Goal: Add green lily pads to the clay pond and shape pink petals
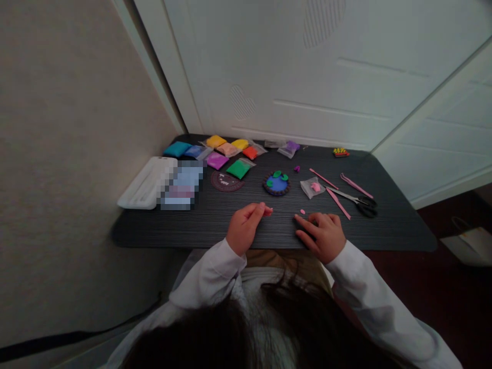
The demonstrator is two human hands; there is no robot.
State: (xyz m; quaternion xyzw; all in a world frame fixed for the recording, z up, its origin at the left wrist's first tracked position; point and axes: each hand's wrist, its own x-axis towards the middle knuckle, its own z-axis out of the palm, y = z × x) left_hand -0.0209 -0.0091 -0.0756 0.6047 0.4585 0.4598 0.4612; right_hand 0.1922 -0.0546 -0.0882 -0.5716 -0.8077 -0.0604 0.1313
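Note:
My left hand (246, 223) is closed in a pinch on a small bit of pink clay (268, 210) above the front of the dark table. My right hand (321, 233) rests on the tabletop, index finger and thumb stretched out and apart, the other fingers bent. Just beyond its index fingertip lies a small flat pink clay oval (303, 211), apart from the finger. Farther back sits a round blue clay pond (277, 184) with a brown rim and green leaf shapes. An opened clear bag (307, 188) holds pink clay (315, 187) to the right.
Pink modelling tools (338, 203) and black-handled scissors (365, 205) lie at the right. Several clay packets (239, 168) line the back left, near a dark red protractor-like plate (226, 181). A white tray (148, 182) and blurred rectangle (182, 185) stand left. A white door (269, 66) borders the table's back.

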